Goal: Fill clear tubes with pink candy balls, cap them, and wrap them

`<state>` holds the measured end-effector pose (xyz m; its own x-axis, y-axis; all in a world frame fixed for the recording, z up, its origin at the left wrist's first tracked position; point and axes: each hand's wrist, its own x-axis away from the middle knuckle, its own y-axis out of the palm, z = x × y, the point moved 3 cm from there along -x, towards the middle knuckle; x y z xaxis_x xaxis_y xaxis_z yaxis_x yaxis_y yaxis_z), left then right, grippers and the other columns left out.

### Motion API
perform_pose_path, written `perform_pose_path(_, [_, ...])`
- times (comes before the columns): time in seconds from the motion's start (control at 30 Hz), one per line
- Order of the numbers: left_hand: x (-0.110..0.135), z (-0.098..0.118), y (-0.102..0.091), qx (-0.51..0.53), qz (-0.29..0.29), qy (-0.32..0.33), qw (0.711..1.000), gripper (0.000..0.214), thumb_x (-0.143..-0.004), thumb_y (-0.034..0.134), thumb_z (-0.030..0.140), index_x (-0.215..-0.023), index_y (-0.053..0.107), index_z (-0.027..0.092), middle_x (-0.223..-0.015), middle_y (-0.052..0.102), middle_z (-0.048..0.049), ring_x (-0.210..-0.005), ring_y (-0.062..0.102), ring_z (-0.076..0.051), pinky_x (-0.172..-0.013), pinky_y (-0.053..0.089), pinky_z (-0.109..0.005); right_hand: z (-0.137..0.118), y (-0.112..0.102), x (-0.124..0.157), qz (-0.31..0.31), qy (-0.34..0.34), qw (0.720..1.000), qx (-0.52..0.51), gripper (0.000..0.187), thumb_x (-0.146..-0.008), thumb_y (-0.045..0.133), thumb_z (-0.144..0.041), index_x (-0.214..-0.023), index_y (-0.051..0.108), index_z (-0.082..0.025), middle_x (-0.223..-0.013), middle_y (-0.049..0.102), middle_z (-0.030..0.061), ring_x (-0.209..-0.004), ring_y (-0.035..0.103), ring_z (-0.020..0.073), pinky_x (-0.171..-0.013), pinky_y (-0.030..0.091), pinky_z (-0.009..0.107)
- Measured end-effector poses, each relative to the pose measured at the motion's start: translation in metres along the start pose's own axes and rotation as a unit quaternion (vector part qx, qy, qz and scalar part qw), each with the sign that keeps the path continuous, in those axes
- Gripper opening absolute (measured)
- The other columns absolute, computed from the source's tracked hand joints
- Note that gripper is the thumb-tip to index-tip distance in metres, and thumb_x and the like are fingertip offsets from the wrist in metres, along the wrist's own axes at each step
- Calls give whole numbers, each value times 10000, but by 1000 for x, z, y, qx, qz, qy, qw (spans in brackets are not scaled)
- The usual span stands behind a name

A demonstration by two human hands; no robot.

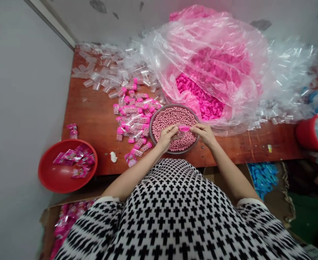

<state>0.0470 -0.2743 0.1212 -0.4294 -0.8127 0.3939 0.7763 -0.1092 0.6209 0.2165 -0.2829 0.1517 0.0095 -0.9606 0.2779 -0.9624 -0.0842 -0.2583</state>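
Note:
Above a round bowl (151, 124) of pink beads (175, 117), my two hands meet. My left hand (167, 137) is closed on a small clear plastic container (178, 135). A pink cap (184, 128) is at the container's mouth, pinched by the thumb and fingers of my right hand (204, 133). Whether the cap is seated on the container I cannot tell. Left of the bowl lies a pile of bead-filled containers with pink caps (134, 110). Behind the bowl, a large clear bag (172, 43) spills loose pink caps (210, 106).
Clear empty containers (94, 74) are strewn along the back of the wooden table (79, 97). A red bowl (46, 169) of pink packets stands at the left edge. At right are a red bucket (304, 133) and a carton of blue pieces (264, 177). A carton of pink packets (67, 220) sits below left.

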Motion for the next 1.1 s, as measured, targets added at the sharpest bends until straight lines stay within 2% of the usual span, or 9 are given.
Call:
perform_pose_path(0.2, [6,1,3,7,36,-8,999,413,-588,802,330,-927,665,139,-944,696,-52,-744,648,-137,-672,561,-289,5,14,11,-18,-3,998,65,392,-783,538,-456,-513,530,-171,-464,447,-33,-461,399,91,-465,309,226])
perform_pose_path(0.3, [7,1,3,17,39,-11,999,395,-593,796,320,-919,667,138,-935,694,-47,-754,645,-134,-681,558,-287,3,17,16,50,-69,990,117,282,-811,524,-422,-846,659,-177,-726,626,21,-609,543,134,-548,430,247])
perform_pose_path(0.37, [5,1,3,22,40,-8,999,399,-602,789,316,-939,665,143,-950,692,-47,-763,641,-127,-681,551,-268,1,19,21,88,-91,984,122,339,-828,514,-415,-1063,626,-199,-938,662,59,-679,602,153,-589,485,274])
perform_pose_path(0.43, [3,1,5,21,49,7,999,401,-618,775,319,-962,659,150,-962,693,-50,-765,640,-124,-675,541,-252,-2,23,26,94,-84,986,108,356,-848,487,-435,-1085,621,-206,-995,665,75,-624,621,146,-555,504,285])
perform_pose_path(0.63, [3,-6,15,-55,130,145,979,317,-691,710,317,-959,664,155,-995,703,-71,-848,647,-148,-782,510,-264,3,40,43,84,59,991,-88,329,-779,613,-476,-935,669,-191,-698,665,12,-530,607,119,-486,532,242])
perform_pose_path(0.77, [2,-3,14,-134,128,200,962,330,-787,625,330,-1086,639,192,-1063,692,-62,-932,642,-147,-842,497,-271,15,55,42,19,176,944,-279,290,-596,799,-350,-811,664,-209,-700,661,-29,-532,607,77,-485,547,172])
perform_pose_path(0.9, [17,11,10,-228,121,238,936,340,-807,616,337,-1128,630,227,-1093,688,-42,-999,632,-152,-917,470,-292,14,67,41,-49,219,926,-303,323,-518,831,-297,-782,660,-221,-745,668,-24,-559,627,93,-479,557,179])
perform_pose_path(1.0, [25,15,7,-219,130,249,935,365,-812,611,352,-1153,620,222,-1116,679,-53,-1019,627,-159,-926,470,-300,5,64,41,13,166,952,-259,301,-539,819,-326,-740,635,-197,-697,628,-28,-554,610,96,-493,547,204])
perform_pose_path(1.1, [21,7,2,-171,159,231,944,375,-807,613,370,-1152,619,221,-1126,672,-65,-1008,624,-154,-901,481,-286,-8,56,41,164,11,982,-98,274,-658,753,-368,-831,634,-192,-759,616,-12,-621,598,107,-617,546,265])
